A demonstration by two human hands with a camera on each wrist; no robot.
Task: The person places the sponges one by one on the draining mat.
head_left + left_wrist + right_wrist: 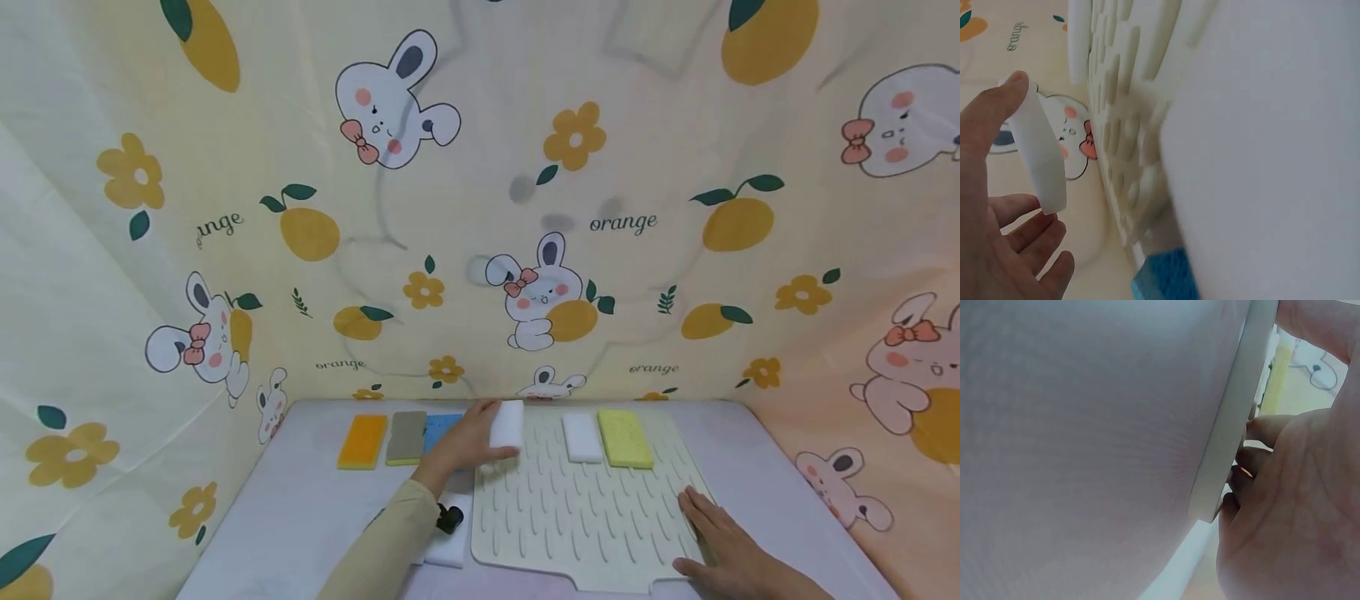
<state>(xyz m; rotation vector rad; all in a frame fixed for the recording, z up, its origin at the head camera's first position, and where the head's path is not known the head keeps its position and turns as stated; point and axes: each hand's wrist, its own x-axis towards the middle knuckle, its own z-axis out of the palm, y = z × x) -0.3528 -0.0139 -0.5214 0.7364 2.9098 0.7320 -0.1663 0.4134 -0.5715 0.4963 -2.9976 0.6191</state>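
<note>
My left hand (467, 440) pinches a white sponge block (507, 425) above the far left part of a cream ridged mat (555, 521). In the left wrist view the thumb presses one end of the white sponge (1040, 153) and the fingertips the other. At the mat's right edge lies my right hand (726, 543), its fingers extended on the ridged side. The right wrist view shows its palm (1297, 494) beside the mat's edge (1230, 431). Toward the back of the mat are another white block (582, 437) and a yellow sponge (626, 439).
Left of the mat are an orange sponge (363, 442), a grey sponge with a yellow base (407, 435) and a partly covered blue sponge (442, 427). White blocks (450, 546) lie under my left forearm. A printed cloth (465, 200) hangs behind and around the table (285, 508).
</note>
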